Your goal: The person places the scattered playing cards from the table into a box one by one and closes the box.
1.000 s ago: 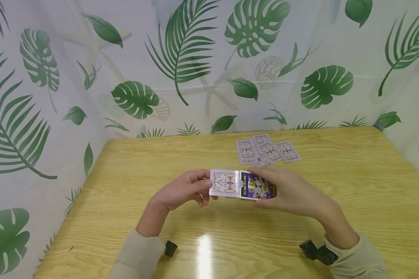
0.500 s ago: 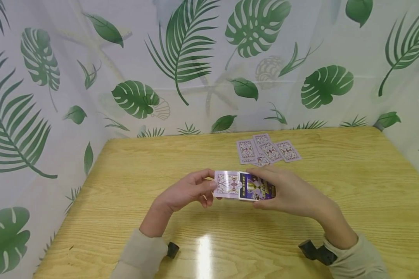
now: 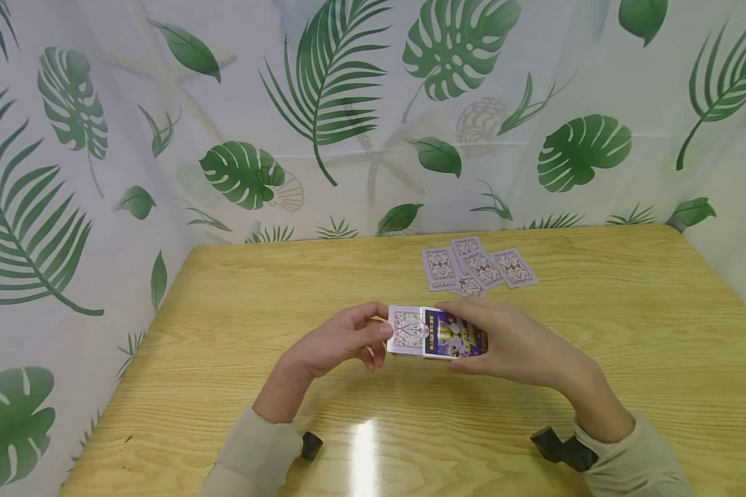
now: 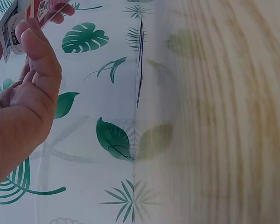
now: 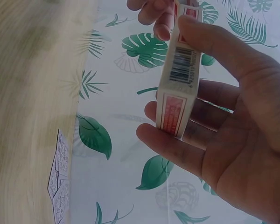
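Observation:
My right hand (image 3: 516, 342) grips a purple card box (image 3: 454, 335) by its long edges, held above the table. In the right wrist view the box's narrow side (image 5: 177, 88) shows a barcode and red print, with thumb and fingers on opposite edges. Patterned playing cards (image 3: 407, 330) stick partway out of the box's left end, backs up. My left hand (image 3: 342, 338) pinches their outer end, thumb on top and fingers beneath. In the left wrist view the left hand (image 4: 32, 79) reaches up to the cards at the top left corner.
Several loose playing cards (image 3: 479, 266) lie face down and overlapping near the far edge of the wooden table (image 3: 273, 276). A white cloth with green leaves (image 3: 360, 159) hangs behind and at the left of the table.
The left hand has moved right, sliding the cards deeper into the box, so less of them sticks out. The right hand and box have shifted only slightly; the loose cards stay put.

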### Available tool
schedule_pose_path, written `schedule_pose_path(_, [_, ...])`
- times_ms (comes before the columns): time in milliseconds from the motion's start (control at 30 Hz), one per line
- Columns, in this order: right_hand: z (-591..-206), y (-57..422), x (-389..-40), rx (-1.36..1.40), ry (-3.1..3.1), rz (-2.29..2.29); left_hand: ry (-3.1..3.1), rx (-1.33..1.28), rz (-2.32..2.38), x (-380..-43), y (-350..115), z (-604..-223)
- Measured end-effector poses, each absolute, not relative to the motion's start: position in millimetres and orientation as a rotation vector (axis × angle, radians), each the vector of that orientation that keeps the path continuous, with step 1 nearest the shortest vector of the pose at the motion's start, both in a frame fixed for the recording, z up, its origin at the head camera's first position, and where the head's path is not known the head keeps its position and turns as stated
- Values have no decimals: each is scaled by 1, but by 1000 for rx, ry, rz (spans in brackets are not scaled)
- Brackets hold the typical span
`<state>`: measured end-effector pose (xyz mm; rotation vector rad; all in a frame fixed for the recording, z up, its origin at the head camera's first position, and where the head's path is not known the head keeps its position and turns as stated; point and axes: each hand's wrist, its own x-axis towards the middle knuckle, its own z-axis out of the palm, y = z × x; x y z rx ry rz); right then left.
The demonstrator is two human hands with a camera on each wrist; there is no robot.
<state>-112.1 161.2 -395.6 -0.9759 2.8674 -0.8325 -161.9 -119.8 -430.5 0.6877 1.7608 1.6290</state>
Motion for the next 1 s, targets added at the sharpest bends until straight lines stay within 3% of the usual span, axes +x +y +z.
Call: schedule_pose_path(1000, [-397, 157, -112, -1015, 2876, -801, 1766, 640, 1646, -156, -108, -430])
